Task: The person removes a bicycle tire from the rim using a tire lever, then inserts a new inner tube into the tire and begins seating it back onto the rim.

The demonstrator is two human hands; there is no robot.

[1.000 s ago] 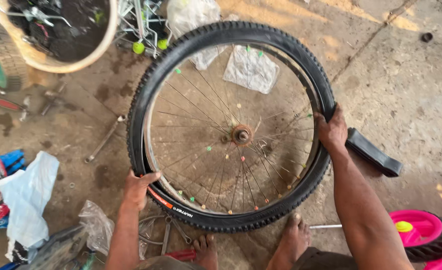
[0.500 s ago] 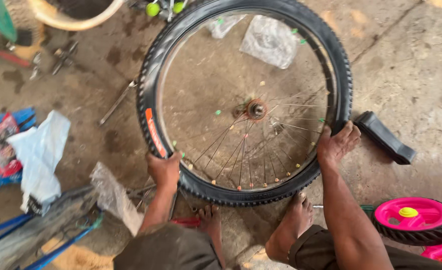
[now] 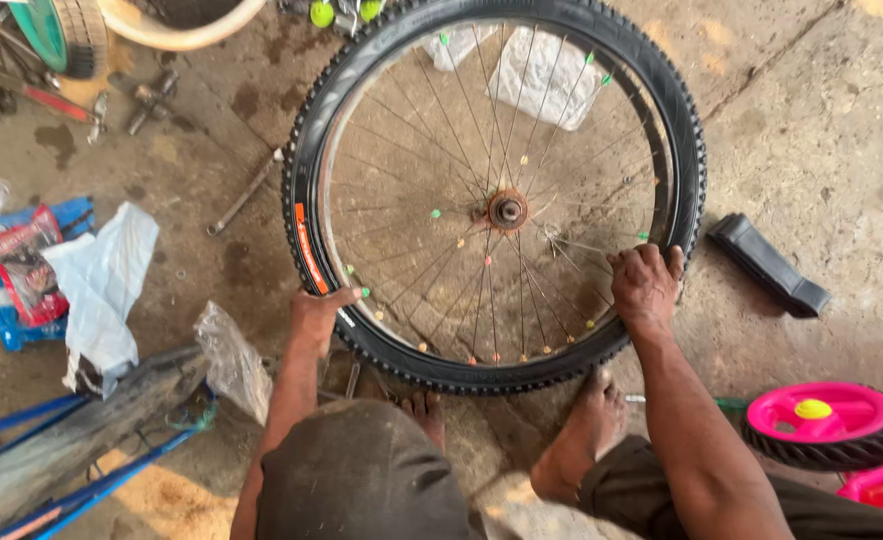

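A bicycle wheel with a black knobbly tyre (image 3: 311, 200), thin spokes with coloured beads and a rusty hub (image 3: 507, 210) lies flat on the concrete floor in front of me. My left hand (image 3: 321, 312) grips the tyre at its near left edge, beside an orange mark on the sidewall. My right hand (image 3: 645, 284) clasps the tyre and rim at the near right. My bare feet (image 3: 581, 440) rest just below the wheel's near edge.
A black folded rubber strip (image 3: 767, 265) lies right of the wheel. A pink and black toy wheel (image 3: 829, 418) sits at lower right. White cloth (image 3: 101, 285), a blue packet (image 3: 23, 270), clear plastic (image 3: 231, 360), a metal tool (image 3: 245, 193) and blue bars (image 3: 81, 480) lie left.
My left hand has slid along the near left edge of the tyre and my right hand has shifted down the right side. The orange mark has turned toward my left hand.
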